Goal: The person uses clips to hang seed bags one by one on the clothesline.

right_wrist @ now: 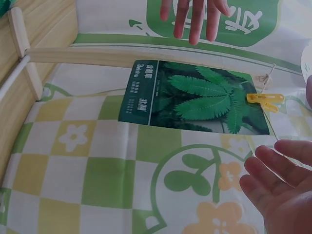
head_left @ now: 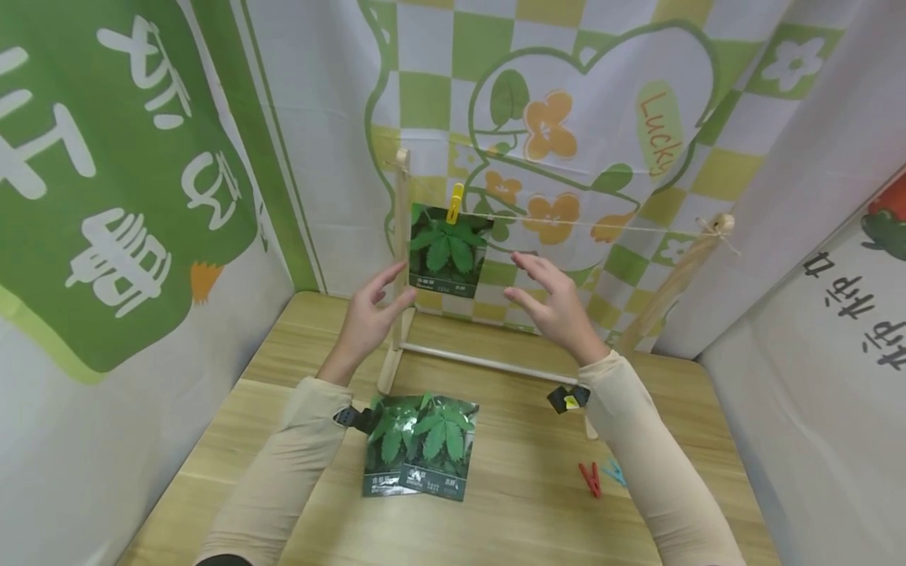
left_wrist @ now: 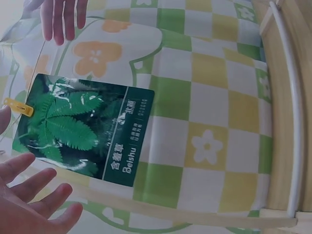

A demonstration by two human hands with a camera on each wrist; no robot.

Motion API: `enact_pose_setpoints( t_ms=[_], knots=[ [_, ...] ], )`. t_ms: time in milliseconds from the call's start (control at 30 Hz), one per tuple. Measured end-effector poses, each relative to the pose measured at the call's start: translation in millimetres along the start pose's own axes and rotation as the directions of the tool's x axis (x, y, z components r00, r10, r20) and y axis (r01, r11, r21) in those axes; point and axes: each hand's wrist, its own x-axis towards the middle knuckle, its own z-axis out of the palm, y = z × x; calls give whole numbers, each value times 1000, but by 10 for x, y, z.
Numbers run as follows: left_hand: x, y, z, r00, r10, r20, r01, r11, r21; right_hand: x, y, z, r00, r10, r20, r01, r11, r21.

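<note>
A green seed packet (head_left: 450,255) with a leaf picture hangs from a string (head_left: 587,223), pinned by a yellow clothespin (head_left: 455,203). My left hand (head_left: 370,313) is just left of the packet, near the rack's left post, its fingers spread and holding nothing. To the packet's right, my right hand (head_left: 554,303) is raised with fingers apart and nothing in it. The left wrist view shows the hanging packet (left_wrist: 87,129) between both hands. In the right wrist view the yellow clothespin (right_wrist: 264,99) bites the packet's top edge.
Two more seed packets (head_left: 439,448) lie overlapping on the wooden table (head_left: 524,511). A red clothespin (head_left: 590,479) and a blue clothespin (head_left: 614,472) lie beside my right forearm. The wooden rack has a white bottom bar (head_left: 488,362); a patterned curtain (head_left: 425,102) hangs behind.
</note>
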Motion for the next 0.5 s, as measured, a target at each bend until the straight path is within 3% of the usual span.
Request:
enact_pose_setpoints(
  t_ms=[500],
  knots=[
    [-200,-156,-7,997,-82,-10,82,997,7,-306,166,56,999,31,-37,-29,998,57]
  ],
)
